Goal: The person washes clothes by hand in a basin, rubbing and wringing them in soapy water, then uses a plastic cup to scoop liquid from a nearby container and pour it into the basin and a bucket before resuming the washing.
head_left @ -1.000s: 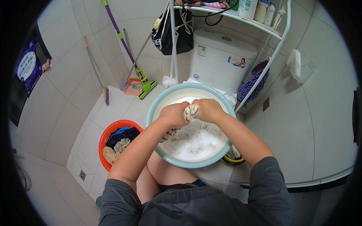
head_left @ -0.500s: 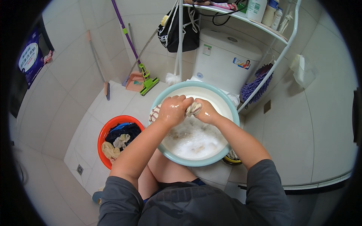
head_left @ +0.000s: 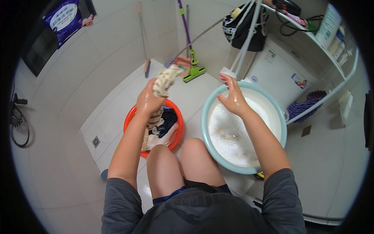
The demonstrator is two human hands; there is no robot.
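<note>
My left hand (head_left: 150, 100) is closed around a damp-looking cream patterned cloth (head_left: 166, 81). It holds the cloth above the orange-red tub (head_left: 180, 130); one part sticks up past the fingers and a striped part hangs below them. Dark and pale clothes (head_left: 168, 120) lie in that tub, partly hidden by my left forearm. Wet and holding nothing, my right hand (head_left: 235, 98) has its fingers apart over the left side of the light blue basin (head_left: 205, 124). White suds and cloudy water (head_left: 230, 140) fill the basin.
Behind the basin is a toilet (head_left: 278, 62) with a white metal rack (head_left: 331, 58) over it. A green and purple mop (head_left: 193, 72), a broom (head_left: 147, 68) and a pink dustpan (head_left: 181, 61) lean by the far wall. A floor drain (head_left: 96, 141) sits at the left.
Both hands gripped the twisted cloth over the basin before. My right hand has let go, and my left hand has carried the cloth left over the orange-red tub. The view has swung left.
</note>
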